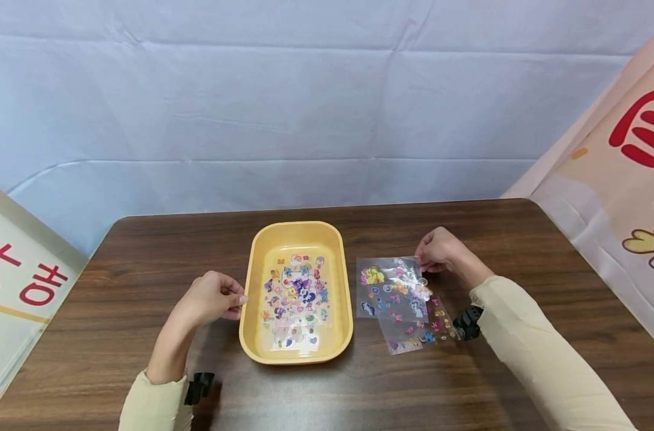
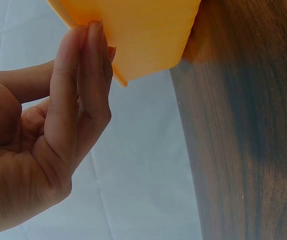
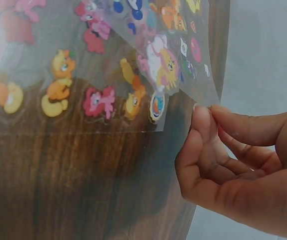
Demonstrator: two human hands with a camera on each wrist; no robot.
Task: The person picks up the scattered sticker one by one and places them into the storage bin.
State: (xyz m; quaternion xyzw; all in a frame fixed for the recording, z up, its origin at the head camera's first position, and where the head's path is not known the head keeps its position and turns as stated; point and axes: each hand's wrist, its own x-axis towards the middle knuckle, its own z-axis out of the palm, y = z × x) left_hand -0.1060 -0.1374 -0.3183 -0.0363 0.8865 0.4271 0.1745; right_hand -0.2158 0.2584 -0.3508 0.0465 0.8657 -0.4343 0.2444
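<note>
My left hand (image 1: 211,299) holds the left rim of a yellow plastic tray (image 1: 338,287), thumb over the edge and fingers against the outside. In the left wrist view the fingertips meet the wall of the tray (image 2: 148,40). Inside the tray lie clear sheets of colourful cartoon stickers (image 1: 300,293). To the right of it, my right hand (image 1: 439,248) pinches the top right corner of a clear pony sticker sheet (image 1: 378,293). In the right wrist view this sheet (image 3: 193,65) slants up to the fingertips, overlapping another sticker sheet (image 3: 58,112) on the table.
The dark wood table (image 1: 284,395) ends at a pale cloth backdrop (image 1: 305,120). Printed banners stand at the left (image 1: 20,287) and right (image 1: 618,197). A black wrist mount (image 1: 199,388) sits on the left arm, another (image 1: 467,323) on the right.
</note>
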